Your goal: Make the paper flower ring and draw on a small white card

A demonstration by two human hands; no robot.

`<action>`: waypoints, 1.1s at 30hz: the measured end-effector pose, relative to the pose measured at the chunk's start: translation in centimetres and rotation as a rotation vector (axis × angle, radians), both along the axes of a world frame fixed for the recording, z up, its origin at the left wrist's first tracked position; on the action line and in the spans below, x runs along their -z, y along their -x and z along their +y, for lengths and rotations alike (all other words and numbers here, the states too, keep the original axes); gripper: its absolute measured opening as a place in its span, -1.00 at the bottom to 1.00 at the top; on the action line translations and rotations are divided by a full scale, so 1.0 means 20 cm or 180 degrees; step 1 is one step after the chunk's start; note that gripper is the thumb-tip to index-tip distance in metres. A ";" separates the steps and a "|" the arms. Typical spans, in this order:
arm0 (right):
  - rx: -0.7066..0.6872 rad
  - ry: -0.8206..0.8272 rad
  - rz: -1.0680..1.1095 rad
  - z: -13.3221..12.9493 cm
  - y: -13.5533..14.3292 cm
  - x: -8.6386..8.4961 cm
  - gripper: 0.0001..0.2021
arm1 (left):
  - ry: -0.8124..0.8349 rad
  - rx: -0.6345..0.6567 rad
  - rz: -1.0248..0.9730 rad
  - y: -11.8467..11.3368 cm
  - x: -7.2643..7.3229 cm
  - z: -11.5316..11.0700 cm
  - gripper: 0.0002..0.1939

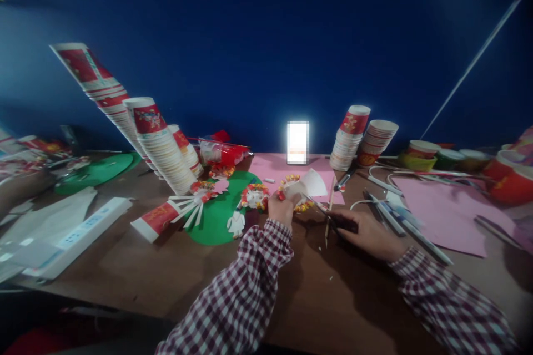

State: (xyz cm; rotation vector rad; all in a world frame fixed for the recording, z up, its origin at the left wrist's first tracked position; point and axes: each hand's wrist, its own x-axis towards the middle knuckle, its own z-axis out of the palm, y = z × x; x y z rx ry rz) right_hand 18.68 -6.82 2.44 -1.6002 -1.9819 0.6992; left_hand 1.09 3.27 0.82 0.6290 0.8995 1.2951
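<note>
In the middle of the table, my left hand (282, 209) is closed on a white paper piece (315, 183), which looks like part of a paper cup. Beside it, my right hand (370, 233) grips a pair of scissors (346, 224) by the dark handle. The blades point left, up to the paper's lower edge; whether they touch it I cannot tell. A red-and-yellow fringed ring (303, 207) lies around and behind my left fingers, partly hidden by them. Another fringed paper flower (255, 197) sits to the left, near a small white paper cutout (236, 223).
Tall leaning stacks of paper cups (160, 144) stand at left, and shorter cup stacks (350, 138) at back right. A cut cup with splayed strips (156, 220) lies on green paper (208, 233). A power strip (83, 238) is at left, pink sheets (441, 211) at right. A forearm (19, 186) shows far left.
</note>
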 end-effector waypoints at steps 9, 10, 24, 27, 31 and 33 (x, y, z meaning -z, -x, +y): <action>0.0032 -0.0198 -0.0103 0.00 -0.01 0.01 -0.57 | -0.0003 -0.0042 0.0016 0.02 0.00 0.00 -0.69; 0.0024 -0.0188 -0.0129 0.00 -0.02 0.01 -0.57 | -0.0017 -0.0064 0.0044 0.02 0.00 0.00 -0.69; -0.0030 0.0013 -0.0040 0.00 -0.04 0.03 -0.60 | -0.0210 -0.0273 0.0449 0.02 0.02 0.02 -0.76; -0.0042 -0.0010 -0.0061 0.00 -0.04 0.02 -0.59 | -0.0213 -0.0289 0.0473 0.02 0.01 0.02 -0.75; -0.0019 -0.0037 -0.0071 -0.01 -0.04 0.04 -0.58 | -0.0118 -0.0258 0.0412 0.02 0.00 0.01 -0.75; -0.0001 -0.0022 0.0002 -0.01 -0.04 0.04 -0.58 | 0.0027 -0.0198 0.0369 0.02 -0.01 0.00 -0.75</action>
